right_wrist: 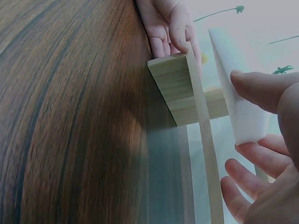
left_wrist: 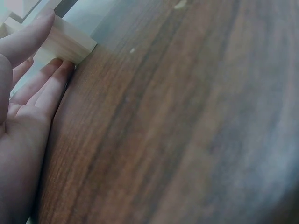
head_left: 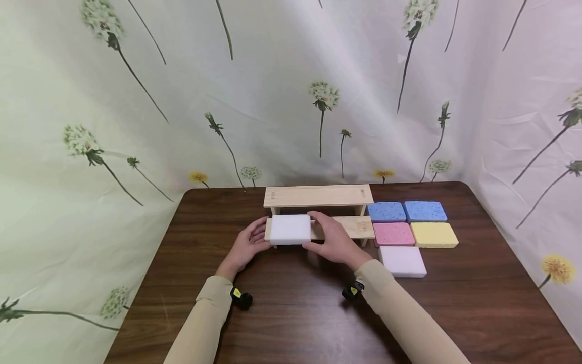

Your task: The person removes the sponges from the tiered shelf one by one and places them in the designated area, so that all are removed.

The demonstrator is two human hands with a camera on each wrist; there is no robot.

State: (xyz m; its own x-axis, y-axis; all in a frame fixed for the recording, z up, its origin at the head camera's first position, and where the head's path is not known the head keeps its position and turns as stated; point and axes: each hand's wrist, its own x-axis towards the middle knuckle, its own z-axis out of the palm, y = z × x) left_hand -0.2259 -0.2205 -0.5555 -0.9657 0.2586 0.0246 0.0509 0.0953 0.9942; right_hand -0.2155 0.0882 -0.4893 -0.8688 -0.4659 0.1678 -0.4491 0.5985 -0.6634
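Observation:
A white sponge block (head_left: 290, 229) is pinched between the thumb and fingers of my right hand (head_left: 336, 240). The right wrist view shows this white sponge (right_wrist: 240, 100) just above the lower board (right_wrist: 204, 126), with a gap between them. The two-step wooden rack (head_left: 318, 196) stands on the table. At the left end of its lower step is my left hand (head_left: 247, 247), whose thumb touches the board's front corner. In the left wrist view, the fairly straight fingers (left_wrist: 49, 91) of that hand lie against the rack's wooden leg (left_wrist: 70, 44).
Right of the rack lie two blue sponges (head_left: 386, 212), a pink sponge (head_left: 393, 234), a yellow sponge (head_left: 434, 235) and another white sponge (head_left: 402, 261). All rest on the dark wood table (head_left: 282, 318). A dandelion-print curtain (head_left: 282, 126) hangs behind the table and at its sides.

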